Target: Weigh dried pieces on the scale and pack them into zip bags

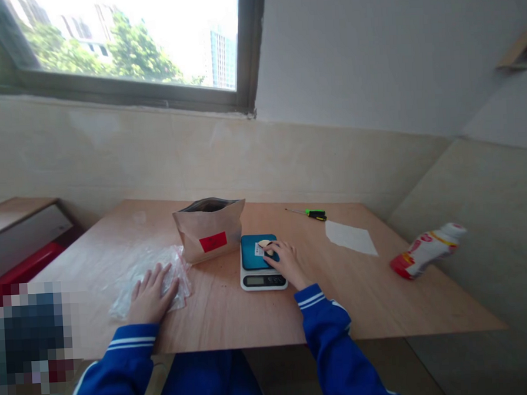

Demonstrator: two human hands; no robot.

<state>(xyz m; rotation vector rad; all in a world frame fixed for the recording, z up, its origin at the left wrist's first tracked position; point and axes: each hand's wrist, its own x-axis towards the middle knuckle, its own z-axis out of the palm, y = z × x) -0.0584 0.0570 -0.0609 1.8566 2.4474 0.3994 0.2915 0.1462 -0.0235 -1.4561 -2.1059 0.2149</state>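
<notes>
My left hand (pixel 149 298) lies flat, fingers spread, on a heap of clear plastic bags (pixel 122 287). At the middle of the table, my right hand (pixel 284 261) pinches a small pale beige object (pixel 265 243) over the blue platform of a digital kitchen scale (pixel 264 282). What kind of object it is, and whether it touches the platform, I cannot tell. A white printed label shows on the platform beside the fingertips. Left of the scale stands a brown paper pouch (pixel 192 233), its top open and a red label on its front.
Behind the scale lie green-and-black screwdrivers (pixel 315 213), with a white sheet of paper (pixel 351 238) to their right. A white and red plastic bottle (pixel 427 251) stands at the right. The wooden table (pixel 235 323) meets a tiled wall below a window.
</notes>
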